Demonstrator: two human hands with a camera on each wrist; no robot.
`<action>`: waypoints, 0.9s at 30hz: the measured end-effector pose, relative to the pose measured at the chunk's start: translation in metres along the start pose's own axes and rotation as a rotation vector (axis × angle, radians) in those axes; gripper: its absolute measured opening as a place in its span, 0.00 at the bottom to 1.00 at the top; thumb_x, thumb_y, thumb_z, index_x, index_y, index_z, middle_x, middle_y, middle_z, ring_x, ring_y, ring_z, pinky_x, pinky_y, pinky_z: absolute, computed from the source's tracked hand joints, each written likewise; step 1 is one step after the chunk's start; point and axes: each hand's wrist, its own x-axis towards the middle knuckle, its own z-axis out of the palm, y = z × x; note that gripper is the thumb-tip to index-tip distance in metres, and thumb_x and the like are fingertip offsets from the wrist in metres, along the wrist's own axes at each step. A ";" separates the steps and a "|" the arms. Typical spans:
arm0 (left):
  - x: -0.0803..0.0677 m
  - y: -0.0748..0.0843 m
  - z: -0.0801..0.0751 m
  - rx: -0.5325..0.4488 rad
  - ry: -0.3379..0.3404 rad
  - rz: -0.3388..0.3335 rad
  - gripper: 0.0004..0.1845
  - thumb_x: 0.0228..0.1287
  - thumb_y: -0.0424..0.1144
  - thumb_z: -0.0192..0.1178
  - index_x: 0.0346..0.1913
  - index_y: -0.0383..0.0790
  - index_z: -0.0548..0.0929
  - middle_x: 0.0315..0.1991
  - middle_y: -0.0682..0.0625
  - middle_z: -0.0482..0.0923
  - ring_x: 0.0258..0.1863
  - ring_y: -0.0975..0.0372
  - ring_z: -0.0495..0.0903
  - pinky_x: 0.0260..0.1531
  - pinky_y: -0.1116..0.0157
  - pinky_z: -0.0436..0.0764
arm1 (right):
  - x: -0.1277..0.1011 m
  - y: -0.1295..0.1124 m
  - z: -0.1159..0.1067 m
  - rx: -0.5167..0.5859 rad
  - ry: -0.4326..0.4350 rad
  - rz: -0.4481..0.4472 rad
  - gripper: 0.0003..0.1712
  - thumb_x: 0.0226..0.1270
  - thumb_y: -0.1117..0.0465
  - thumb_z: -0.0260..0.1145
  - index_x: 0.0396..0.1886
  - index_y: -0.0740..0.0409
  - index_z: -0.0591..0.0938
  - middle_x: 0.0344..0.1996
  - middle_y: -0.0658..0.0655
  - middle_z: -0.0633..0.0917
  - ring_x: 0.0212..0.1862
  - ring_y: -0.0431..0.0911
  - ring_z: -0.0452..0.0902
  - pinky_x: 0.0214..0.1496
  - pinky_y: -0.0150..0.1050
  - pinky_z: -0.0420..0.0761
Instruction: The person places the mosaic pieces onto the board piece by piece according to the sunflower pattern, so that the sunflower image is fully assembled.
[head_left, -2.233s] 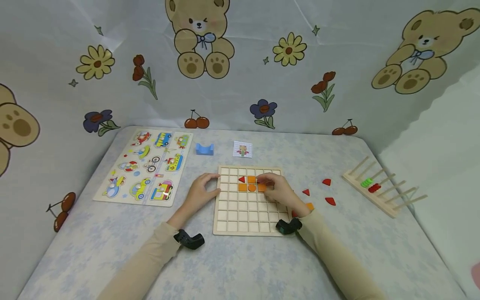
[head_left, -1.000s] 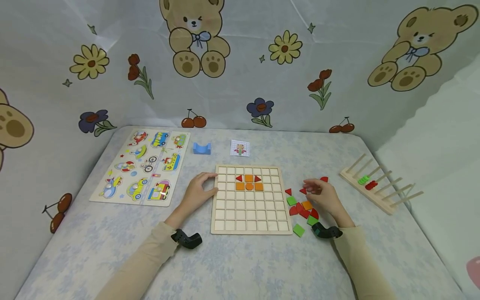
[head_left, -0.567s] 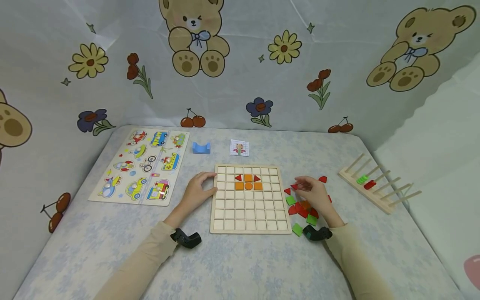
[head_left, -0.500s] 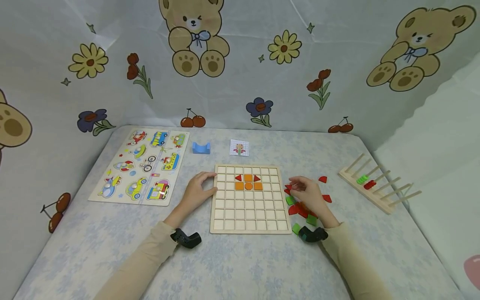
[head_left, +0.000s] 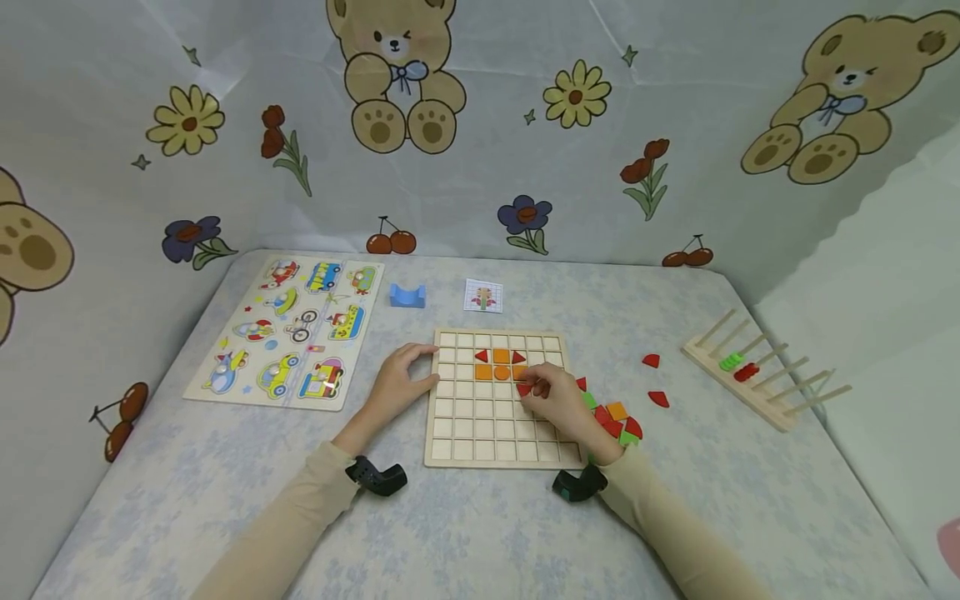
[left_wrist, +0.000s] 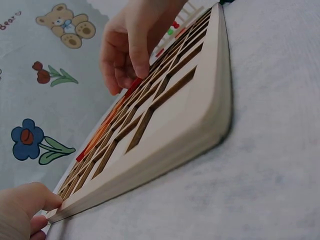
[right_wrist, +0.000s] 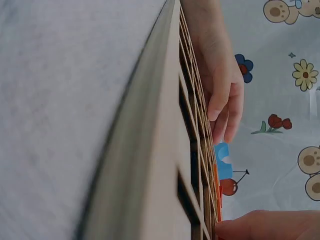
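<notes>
A wooden grid board (head_left: pixel 463 429) lies on the table in the head view. My right hand (head_left: pixel 558 404) is over its right half, pinching a red triangle tile (head_left: pixel 524 389) just below an orange square (head_left: pixel 520 372). Other tiles sit in the cells: an orange square (head_left: pixel 483 372), an orange circle (head_left: pixel 501 373), another orange square (head_left: pixel 501 356) above it, and red triangles on either side of that. My left hand (head_left: pixel 395 383) rests its thumb and fingers against the board's left edge. The left wrist view shows the right fingertips (left_wrist: pixel 142 70) low at the cells.
Loose red, green and orange tiles (head_left: pixel 617 411) lie right of the board, partly behind the right forearm. A peg rack (head_left: pixel 738 383) stands farther right. Behind the board are a pattern card (head_left: pixel 483 296) and a blue block (head_left: pixel 407 297). A vehicle picture puzzle (head_left: pixel 285 333) lies left.
A red triangle was set right of the top orange square. My right hand then went to the loose tiles, took another red triangle, and came back left over the board. The left hand stayed.
</notes>
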 end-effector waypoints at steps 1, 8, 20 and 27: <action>0.000 0.001 0.000 0.002 -0.001 0.000 0.24 0.56 0.36 0.67 0.57 0.39 0.78 0.57 0.44 0.77 0.63 0.52 0.71 0.68 0.53 0.66 | 0.000 0.000 0.000 0.004 -0.001 0.002 0.16 0.56 0.72 0.67 0.46 0.66 0.82 0.36 0.62 0.82 0.31 0.43 0.70 0.33 0.29 0.72; 0.000 0.003 -0.001 -0.003 0.005 0.013 0.24 0.55 0.34 0.68 0.57 0.38 0.79 0.57 0.43 0.77 0.62 0.51 0.72 0.68 0.52 0.66 | -0.002 -0.002 0.001 0.016 0.010 0.037 0.16 0.57 0.70 0.67 0.48 0.64 0.82 0.38 0.61 0.82 0.32 0.43 0.69 0.35 0.30 0.73; 0.000 0.003 0.002 0.000 0.008 0.024 0.24 0.56 0.36 0.68 0.57 0.38 0.78 0.57 0.43 0.77 0.62 0.51 0.72 0.68 0.52 0.67 | -0.015 0.017 -0.046 -0.104 0.124 0.023 0.17 0.61 0.70 0.65 0.50 0.68 0.80 0.38 0.65 0.83 0.35 0.50 0.77 0.35 0.31 0.77; -0.001 0.004 0.000 -0.012 0.005 0.032 0.24 0.56 0.35 0.67 0.57 0.37 0.78 0.56 0.43 0.77 0.62 0.51 0.72 0.67 0.52 0.67 | -0.035 0.047 -0.095 -0.215 0.304 0.145 0.17 0.61 0.69 0.65 0.50 0.69 0.80 0.40 0.68 0.84 0.39 0.55 0.78 0.36 0.23 0.75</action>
